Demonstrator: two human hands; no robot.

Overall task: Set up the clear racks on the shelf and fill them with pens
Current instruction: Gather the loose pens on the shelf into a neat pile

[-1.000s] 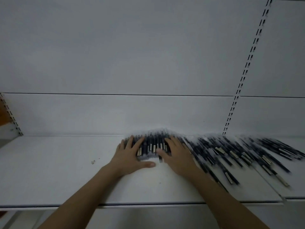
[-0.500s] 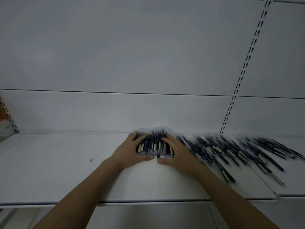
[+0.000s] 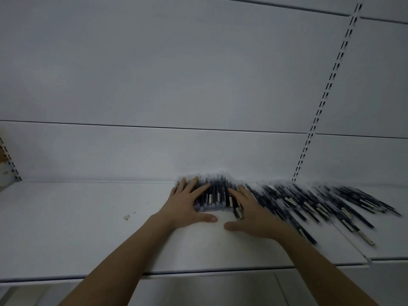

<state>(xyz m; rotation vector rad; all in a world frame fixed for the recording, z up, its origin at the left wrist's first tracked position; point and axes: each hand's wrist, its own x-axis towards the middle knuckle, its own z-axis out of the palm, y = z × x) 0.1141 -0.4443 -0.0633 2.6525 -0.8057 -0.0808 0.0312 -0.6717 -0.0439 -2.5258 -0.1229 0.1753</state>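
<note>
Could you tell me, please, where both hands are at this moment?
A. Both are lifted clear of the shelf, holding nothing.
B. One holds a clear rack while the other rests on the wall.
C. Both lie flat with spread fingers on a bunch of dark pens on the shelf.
C: the left hand and the right hand lie spread on the pens, thumbs on the shelf.
</note>
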